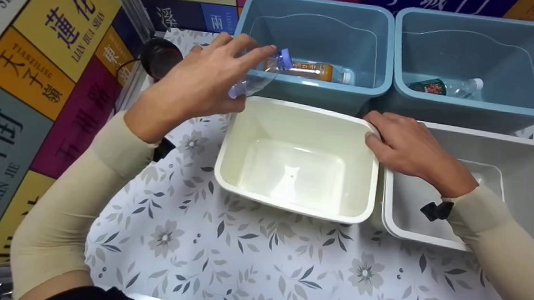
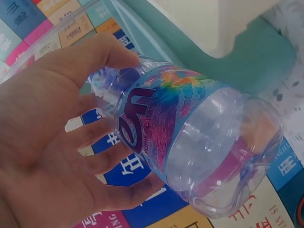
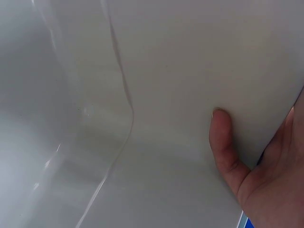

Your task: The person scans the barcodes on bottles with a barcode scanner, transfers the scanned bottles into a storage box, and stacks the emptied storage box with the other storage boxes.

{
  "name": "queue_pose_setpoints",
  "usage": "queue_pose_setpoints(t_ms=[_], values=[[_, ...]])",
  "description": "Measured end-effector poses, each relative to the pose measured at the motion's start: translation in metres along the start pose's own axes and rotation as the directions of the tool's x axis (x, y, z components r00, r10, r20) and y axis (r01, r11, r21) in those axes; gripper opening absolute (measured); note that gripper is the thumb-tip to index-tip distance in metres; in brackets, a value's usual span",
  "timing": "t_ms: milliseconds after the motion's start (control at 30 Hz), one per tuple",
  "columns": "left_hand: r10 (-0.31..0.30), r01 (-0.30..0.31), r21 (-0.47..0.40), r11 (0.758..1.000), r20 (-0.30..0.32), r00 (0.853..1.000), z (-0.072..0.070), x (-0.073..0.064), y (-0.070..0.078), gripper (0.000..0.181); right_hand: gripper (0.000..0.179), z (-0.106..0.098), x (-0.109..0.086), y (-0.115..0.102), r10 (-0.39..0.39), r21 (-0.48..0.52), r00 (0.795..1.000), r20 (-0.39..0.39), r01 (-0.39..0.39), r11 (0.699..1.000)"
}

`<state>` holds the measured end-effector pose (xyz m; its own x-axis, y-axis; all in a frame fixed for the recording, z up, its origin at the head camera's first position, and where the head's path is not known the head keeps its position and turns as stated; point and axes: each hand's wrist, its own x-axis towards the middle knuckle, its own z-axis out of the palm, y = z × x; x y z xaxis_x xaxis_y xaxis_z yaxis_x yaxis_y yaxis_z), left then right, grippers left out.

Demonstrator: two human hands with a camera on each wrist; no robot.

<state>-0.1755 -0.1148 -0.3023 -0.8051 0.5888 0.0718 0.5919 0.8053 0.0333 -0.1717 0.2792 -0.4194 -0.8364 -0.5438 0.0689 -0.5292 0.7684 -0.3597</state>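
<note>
My left hand [image 1: 205,79] holds a clear plastic water bottle [image 1: 259,79] with a blue cap, near the front left corner of the left blue bin. In the left wrist view the bottle's colourful label [image 2: 173,107] shows, with the thumb over its upper part and the fingers along its side. My right hand [image 1: 405,145] grips the back right corner of a cream plastic bin [image 1: 290,210], which has nothing inside. The thumb [image 3: 222,137] lies against the bin's inner wall in the right wrist view, while the fingers are hidden outside.
The left blue bin [image 1: 318,3] contains an orange-capped bottle [image 1: 322,71]. Another blue bin [image 1: 481,19] holds a bottle with a dark green label [image 1: 429,86]. A pale grey bin [image 1: 529,187] sits under my right forearm. A dark round object [image 1: 160,57] is at the back left.
</note>
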Motion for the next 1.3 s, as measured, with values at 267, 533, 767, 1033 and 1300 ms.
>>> queue_pose_setpoints(t_ms=[267, 533, 767, 1033, 1300], values=[[-0.029, 0.029, 0.005, 1.000, -0.036, 0.999, 0.007, -0.006, -0.013, 0.087, 0.023, 0.000, -0.001, 0.000, -0.003, -0.005, 1.000, -0.003, 0.003, 1.000], [-0.089, 0.089, 0.017, 0.996, -0.045, 0.995, 0.015, -0.012, -0.028, 0.091, 0.024, 0.000, -0.001, 0.001, -0.001, -0.010, 1.000, 0.001, 0.001, 1.000], [-0.191, 0.192, 0.017, 0.981, -0.039, 0.981, 0.023, -0.013, -0.047, 0.090, 0.025, 0.001, 0.000, 0.001, 0.004, -0.005, 1.000, 0.007, -0.004, 1.000], [-0.333, 0.333, 0.009, 0.943, 0.018, 0.943, 0.041, -0.008, -0.073, 0.094, 0.022, 0.002, -0.002, 0.000, 0.004, 0.001, 1.000, -0.004, -0.004, 1.000], [-0.430, 0.429, 0.034, 0.903, 0.045, 0.902, 0.055, -0.001, -0.096, 0.094, 0.022, 0.001, -0.001, 0.001, 0.000, -0.013, 1.000, -0.017, 0.000, 1.000]])
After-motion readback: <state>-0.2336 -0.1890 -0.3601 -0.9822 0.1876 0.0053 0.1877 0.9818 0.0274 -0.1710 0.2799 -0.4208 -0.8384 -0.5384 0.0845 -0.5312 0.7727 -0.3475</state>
